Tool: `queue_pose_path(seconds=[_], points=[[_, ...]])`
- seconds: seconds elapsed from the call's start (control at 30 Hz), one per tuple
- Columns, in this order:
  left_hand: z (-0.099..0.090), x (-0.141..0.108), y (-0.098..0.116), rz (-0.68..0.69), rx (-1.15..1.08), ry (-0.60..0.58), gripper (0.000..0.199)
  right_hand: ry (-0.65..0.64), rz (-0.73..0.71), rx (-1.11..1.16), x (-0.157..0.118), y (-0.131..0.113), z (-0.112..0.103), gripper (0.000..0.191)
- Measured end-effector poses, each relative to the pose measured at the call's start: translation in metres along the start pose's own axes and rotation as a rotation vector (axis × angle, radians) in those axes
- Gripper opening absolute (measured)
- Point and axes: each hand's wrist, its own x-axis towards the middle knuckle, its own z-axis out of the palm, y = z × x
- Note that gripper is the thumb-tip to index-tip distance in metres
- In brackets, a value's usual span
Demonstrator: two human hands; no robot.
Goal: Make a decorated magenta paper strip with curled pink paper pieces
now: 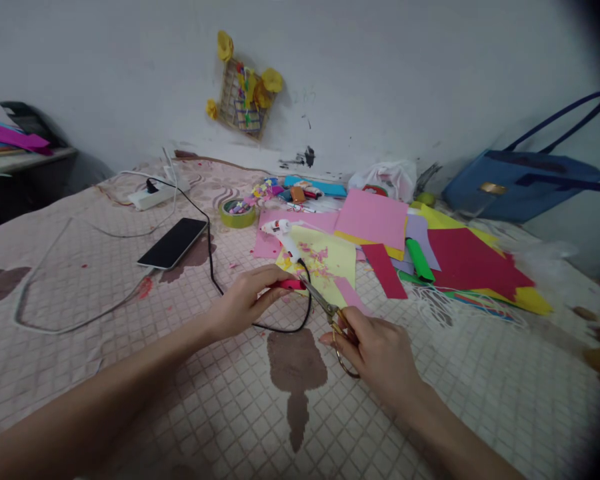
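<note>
Red paper (pixel 291 285) is pinched in the left hand's (pixel 245 300) fingers, above the patterned tablecloth (pixel 190 407). Gold-handled scissors (pixel 331 312), blades at the paper, sit in the right hand's (pixel 380 347) grip, its fingers curled around the handle loops.

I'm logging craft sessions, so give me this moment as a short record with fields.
Left hand: holds a small red piece
Right hand: holds scissors
Blades: at the red piece; cut not clearly visible
Beyond the hands: white glue gun, partly on pale yellow paper
To the left: phone, power strip, green tape roll
To the right: red paper, white string, blue bag
On the wall: decoration with yellow flowers
</note>
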Motion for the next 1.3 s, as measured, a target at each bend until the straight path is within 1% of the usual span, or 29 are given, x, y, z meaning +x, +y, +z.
queue_pose_path(seconds=[0.1, 0.17, 0.27, 0.33, 0.43, 0.5, 0.63, 0.73, 0.8, 0.9, 1.0, 1.17, 1.23, 1.3], points=[[-0.002, 0.002, 0.0, -0.009, -0.004, -0.026, 0.022, -0.024, 0.028, 0.046, 0.0, 0.0, -0.001, 0.033], [-0.004, 0.003, 0.0, -0.012, -0.008, -0.043, 0.023, -0.086, 0.101, 0.165, 0.001, 0.001, -0.002, 0.031], [-0.006, 0.003, 0.0, 0.002, -0.008, -0.03, 0.026, -0.203, 0.292, 0.492, 0.002, 0.002, -0.002, 0.03], [-0.006, 0.003, 0.0, -0.006, -0.005, -0.027, 0.028, -0.251, 0.404, 0.731, 0.004, 0.002, -0.001, 0.03], [-0.005, 0.001, 0.001, -0.066, -0.054, -0.036, 0.03, -0.284, 0.506, 1.011, 0.007, 0.0, 0.0, 0.032], [-0.004, 0.0, 0.003, -0.122, -0.134, -0.038, 0.026, -0.302, 0.544, 1.117, 0.007, -0.003, 0.0, 0.035], [-0.005, 0.001, 0.009, -0.186, -0.308, -0.062, 0.018, -0.314, 0.53, 1.188, 0.005, -0.01, 0.0, 0.035], [-0.007, 0.004, 0.015, -0.252, -0.542, -0.072, 0.017, -0.303, 0.504, 1.211, 0.004, -0.013, -0.001, 0.036], [-0.007, 0.004, 0.019, -0.361, -0.732, -0.096, 0.015, -0.267, 0.505, 1.231, 0.006, -0.014, -0.003, 0.036], [-0.005, 0.003, 0.024, -0.568, -1.0, -0.15, 0.014, -0.187, 0.542, 1.26, 0.01, -0.015, -0.004, 0.032], [0.0, 0.0, 0.028, -0.687, -1.188, -0.191, 0.014, -0.124, 0.554, 1.328, 0.013, -0.014, -0.002, 0.025], [0.01, -0.004, 0.034, -0.794, -1.314, -0.278, 0.012, -0.149, 0.636, 1.469, 0.016, -0.017, 0.007, 0.027], [0.013, -0.006, 0.037, -0.81, -1.321, -0.306, 0.013, -0.151, 0.624, 1.515, 0.017, -0.019, 0.009, 0.026], [0.015, -0.007, 0.038, -0.82, -1.3, -0.329, 0.013, -0.172, 0.602, 1.54, 0.018, -0.021, 0.01, 0.031]])
